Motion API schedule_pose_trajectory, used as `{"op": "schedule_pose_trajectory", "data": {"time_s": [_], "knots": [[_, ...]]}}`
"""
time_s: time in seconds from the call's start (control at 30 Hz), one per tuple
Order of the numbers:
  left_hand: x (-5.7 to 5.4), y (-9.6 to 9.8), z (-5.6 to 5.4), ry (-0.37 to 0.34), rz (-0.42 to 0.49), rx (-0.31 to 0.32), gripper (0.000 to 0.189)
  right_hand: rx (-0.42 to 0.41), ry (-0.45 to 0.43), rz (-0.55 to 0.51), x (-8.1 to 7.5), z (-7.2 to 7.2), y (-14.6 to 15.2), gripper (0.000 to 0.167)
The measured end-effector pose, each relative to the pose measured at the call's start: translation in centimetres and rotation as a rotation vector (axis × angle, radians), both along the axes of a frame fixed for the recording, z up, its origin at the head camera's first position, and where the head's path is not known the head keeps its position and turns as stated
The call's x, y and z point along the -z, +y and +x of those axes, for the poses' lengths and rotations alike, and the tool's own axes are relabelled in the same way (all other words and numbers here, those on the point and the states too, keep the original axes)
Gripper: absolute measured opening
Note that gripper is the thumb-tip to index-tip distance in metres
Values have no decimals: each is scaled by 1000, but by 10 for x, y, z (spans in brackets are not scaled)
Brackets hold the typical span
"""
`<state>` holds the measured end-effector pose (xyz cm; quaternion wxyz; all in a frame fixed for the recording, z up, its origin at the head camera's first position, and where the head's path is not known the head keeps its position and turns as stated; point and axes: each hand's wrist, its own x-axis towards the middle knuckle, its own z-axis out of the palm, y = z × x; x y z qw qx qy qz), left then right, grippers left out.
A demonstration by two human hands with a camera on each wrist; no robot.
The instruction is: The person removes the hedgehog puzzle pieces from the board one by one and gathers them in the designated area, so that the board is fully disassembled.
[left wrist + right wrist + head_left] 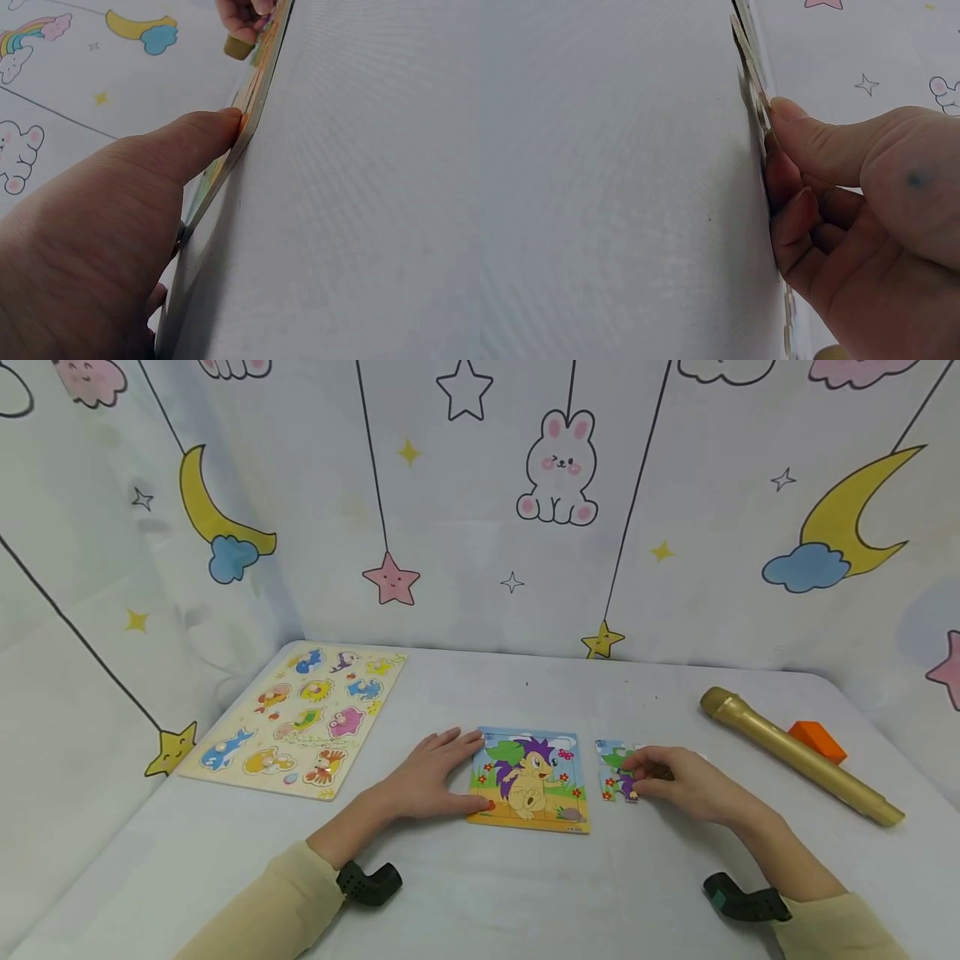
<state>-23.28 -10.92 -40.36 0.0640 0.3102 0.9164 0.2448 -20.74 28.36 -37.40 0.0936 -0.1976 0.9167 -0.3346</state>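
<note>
A square puzzle board (487,817) with a purple-haired hedgehog picture lies on the table in the head view. My left hand (427,781) rests at its left edge, fingers spread and the thumb (214,135) lying on the board's face. To the right of the board, my right hand (693,785) pinches a jigsaw piece (611,764) printed in green, purple and red flowers. In the right wrist view the thumb is on top and a finger underneath, with the piece (748,56) tilted off the table. The hand partly hides the printed pieces.
A pale peg puzzle board (296,768) with sea animals lies at the back left. At the right, a gold microphone-shaped stick (802,756) lies slanting beside an orange block (817,741). A patterned white curtain (480,502) hangs behind the white table (487,893).
</note>
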Motion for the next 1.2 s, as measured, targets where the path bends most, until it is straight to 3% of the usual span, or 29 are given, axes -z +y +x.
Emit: {"op": "schedule_pose_trajectory", "data": {"time_s": [0.3, 0.83, 1.2], "knots": [[-1, 0, 1, -6, -1, -3, 91, 19, 30, 44, 0, 1, 0, 17], [-1, 0, 1, -3, -1, -1, 90, 53, 6, 40, -2, 2, -3, 23], [0, -1, 0, 1, 4, 2, 92, 45, 41, 48, -4, 4, -4, 22]]}}
